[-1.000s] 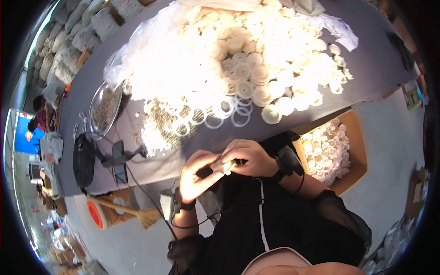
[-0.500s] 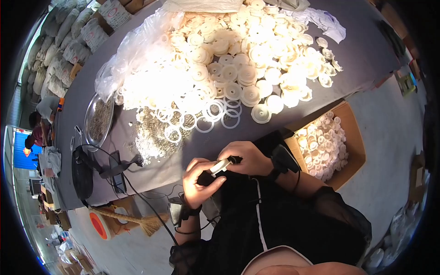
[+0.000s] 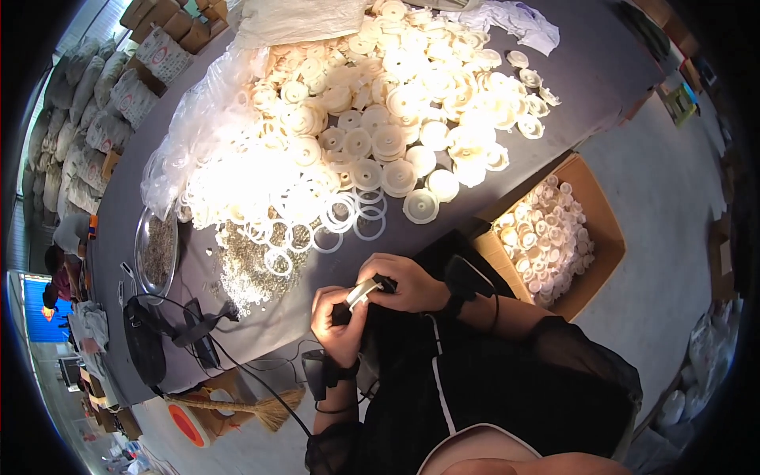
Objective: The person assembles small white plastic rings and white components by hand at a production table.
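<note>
Between my two hands, in front of the table's near edge, is a small white round plastic part (image 3: 362,294), seen tilted and partly covered by fingers. My left hand (image 3: 339,323) grips it from the left, its thumb pressed up against the part's near side. From the right, my right hand (image 3: 405,283) pinches the same part with curled fingers. Something dark shows beside the part at the right fingers; I cannot make it out. Beyond the hands lie loose white rings (image 3: 327,239) and a big heap of cream plastic discs (image 3: 388,142), partly washed out by glare.
A cardboard box (image 3: 606,265) of small white parts stands right of me. Tiny metallic pieces (image 3: 257,273) lie beside a metal tray (image 3: 156,257). Cables and a black pouch (image 3: 145,348) sit at the table's left, with a broom (image 3: 273,409) below. Another person (image 3: 59,273) is far left.
The view has shifted, so the table and heap appear further left and the tray lower. Both hands still hold the white part, now tilted more steeply, with my left thumb pointing more upward.
</note>
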Demonstrator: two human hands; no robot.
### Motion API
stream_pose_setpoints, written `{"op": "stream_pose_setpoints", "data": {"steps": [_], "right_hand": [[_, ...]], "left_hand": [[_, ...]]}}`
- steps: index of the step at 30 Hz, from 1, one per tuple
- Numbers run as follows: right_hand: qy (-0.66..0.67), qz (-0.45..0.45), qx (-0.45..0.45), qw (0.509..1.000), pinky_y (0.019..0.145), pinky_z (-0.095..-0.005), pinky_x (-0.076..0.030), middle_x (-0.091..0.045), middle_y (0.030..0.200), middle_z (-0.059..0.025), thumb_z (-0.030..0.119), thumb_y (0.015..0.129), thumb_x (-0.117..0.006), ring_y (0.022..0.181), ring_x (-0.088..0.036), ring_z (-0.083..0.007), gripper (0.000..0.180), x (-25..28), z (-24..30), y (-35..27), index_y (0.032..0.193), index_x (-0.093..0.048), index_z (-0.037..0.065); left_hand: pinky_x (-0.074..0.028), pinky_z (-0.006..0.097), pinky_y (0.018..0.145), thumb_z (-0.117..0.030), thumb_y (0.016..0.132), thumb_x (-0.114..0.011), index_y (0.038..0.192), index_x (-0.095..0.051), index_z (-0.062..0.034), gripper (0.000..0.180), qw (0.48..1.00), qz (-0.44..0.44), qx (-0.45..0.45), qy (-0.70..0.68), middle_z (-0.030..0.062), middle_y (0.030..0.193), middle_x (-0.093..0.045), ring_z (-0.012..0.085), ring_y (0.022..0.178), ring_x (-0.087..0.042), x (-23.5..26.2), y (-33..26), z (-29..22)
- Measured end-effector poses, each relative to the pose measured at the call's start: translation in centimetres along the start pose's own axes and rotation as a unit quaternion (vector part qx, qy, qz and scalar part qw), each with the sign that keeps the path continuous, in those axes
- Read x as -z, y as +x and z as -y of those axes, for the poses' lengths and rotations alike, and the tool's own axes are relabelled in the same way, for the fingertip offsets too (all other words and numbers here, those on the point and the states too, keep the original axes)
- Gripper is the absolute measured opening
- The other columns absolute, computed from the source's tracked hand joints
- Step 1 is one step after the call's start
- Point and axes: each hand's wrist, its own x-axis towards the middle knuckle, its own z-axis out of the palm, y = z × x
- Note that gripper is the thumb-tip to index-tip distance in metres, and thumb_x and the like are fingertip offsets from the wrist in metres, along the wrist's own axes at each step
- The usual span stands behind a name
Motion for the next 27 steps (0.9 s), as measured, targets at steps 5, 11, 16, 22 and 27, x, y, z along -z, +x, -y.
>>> {"op": "stream_pose_setpoints", "data": {"steps": [5, 11, 16, 22, 27], "right_hand": [[-0.028, -0.024, 0.008, 0.999, 0.066, -0.0298, -0.043, -0.053, 0.081, -0.008, 0.003, 0.071, -0.065, 0.076, -0.054, -0.0215, 0.02, 0.7, -0.5, -0.2, 0.088, -0.053, 0.003], [-0.042, -0.115, -0.102, 0.987, 0.067, -0.0284, -0.046, -0.055, 0.084, -0.0084, 0.008, 0.072, -0.068, 0.076, -0.056, -0.0172, 0.029, 2.9, -0.5, 1.5, 0.096, -0.052, 0.002], [-0.054, -0.28, -0.132, 0.949, 0.065, -0.0232, -0.046, -0.056, 0.09, -0.0054, 0.007, 0.075, -0.068, 0.077, -0.056, -0.0123, 0.044, 7.7, -0.8, 5.6, 0.114, -0.048, -0.001], [-0.177, -0.38, 0.003, 0.908, 0.085, -0.03, -0.039, -0.053, 0.103, -0.0083, 0.008, 0.077, -0.066, 0.101, -0.047, -0.0184, 0.051, 8.9, -1.4, 7.0, 0.122, -0.044, 0.001], [-0.239, -0.217, -0.009, 0.946, 0.081, -0.0326, -0.044, -0.058, 0.098, -0.0118, 0.004, 0.073, -0.064, 0.092, -0.056, -0.0259, 0.031, 3.9, -1.1, 5.0, 0.104, -0.056, 0.002]], "left_hand": [[-0.039, 0.019, 0.067, 0.006, 0.075, -0.061, 0.085, -0.055, -0.0002, 0.013, 0.987, 0.017, 0.107, -0.119, 0.0026, 0.085, -0.053, 0.0079, 0.076, -0.05, -0.9, 1.2, 0.2], [-0.042, 0.024, 0.081, 0.003, 0.08, -0.057, 0.119, -0.044, -0.001, 0.041, 0.924, 0.101, 0.189, -0.318, 0.0062, 0.107, -0.053, 0.0109, 0.09, -0.053, -1.6, 2.8, 0.6], [-0.043, 0.022, 0.077, 0.003, 0.079, -0.059, 0.117, -0.047, -0.0021, 0.039, 0.949, 0.053, 0.184, -0.252, 0.0059, 0.112, -0.05, 0.0087, 0.086, -0.053, -1.7, 2.5, 1.5], [-0.044, 0.021, 0.067, 0.005, 0.077, -0.06, 0.104, -0.055, -0.0024, 0.028, 0.995, -0.018, 0.094, -0.03, 0.0055, 0.101, -0.054, 0.0088, 0.073, -0.053, -0.2, 2.6, 3.3], [-0.047, 0.03, 0.068, 0.001, 0.075, -0.06, 0.089, -0.061, -0.0016, 0.015, 0.977, -0.06, -0.03, 0.204, 0.0103, 0.085, -0.057, 0.0226, 0.075, -0.057, 1.2, 5.6, 4.6]]}}
